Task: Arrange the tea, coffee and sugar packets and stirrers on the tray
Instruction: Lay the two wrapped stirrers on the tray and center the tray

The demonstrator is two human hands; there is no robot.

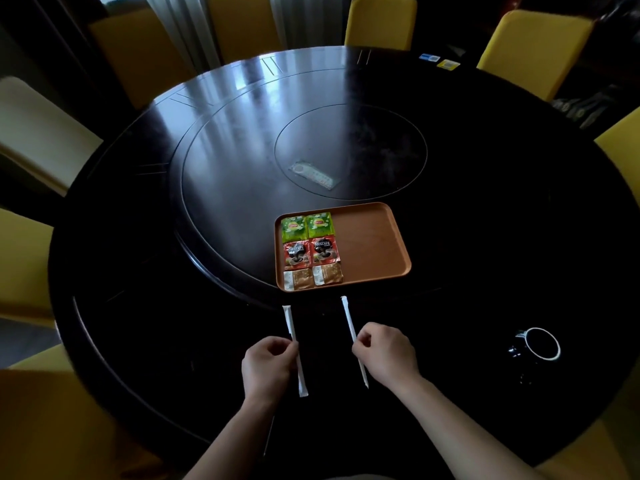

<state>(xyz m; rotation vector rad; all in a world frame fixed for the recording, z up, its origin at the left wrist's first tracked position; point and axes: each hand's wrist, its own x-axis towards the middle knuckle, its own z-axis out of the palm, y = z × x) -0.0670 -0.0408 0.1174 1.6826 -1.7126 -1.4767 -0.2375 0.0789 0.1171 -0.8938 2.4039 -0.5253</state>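
An orange tray lies on the dark round table. Its left half holds two green tea packets at the far end, two red coffee packets in the middle and two brown sugar packets at the near edge. The tray's right half is bare. My left hand pinches one white paper-wrapped stirrer near its middle. My right hand pinches a second wrapped stirrer. Both stirrers are in front of the tray and point toward it.
A dark cup with a white rim stands to the right on the table. A clear flat item lies on the inner turntable beyond the tray. Yellow chairs ring the table. Small blue and yellow cards lie at the far edge.
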